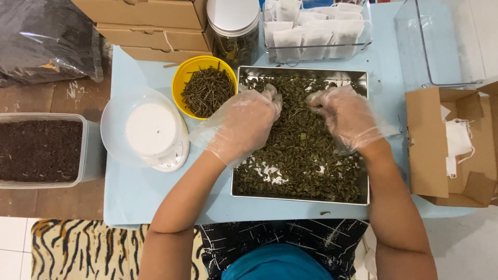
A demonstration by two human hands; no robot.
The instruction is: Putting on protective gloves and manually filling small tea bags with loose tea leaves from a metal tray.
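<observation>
Stacked at the table's far left corner, three flat brown cardboard boxes (155, 26), one with a thin string hanging at its side. Just right of them, a clear jar (234, 31) with a white round lid, dark leaves inside. Farther right, a clear rack (316, 31) packed with small white paper sachets. At the right edge, an open brown cardboard box (448, 145), flaps spread, white string-tied bags inside. Off the table, top left, a black plastic bag (46, 39), crumpled and shiny.
</observation>
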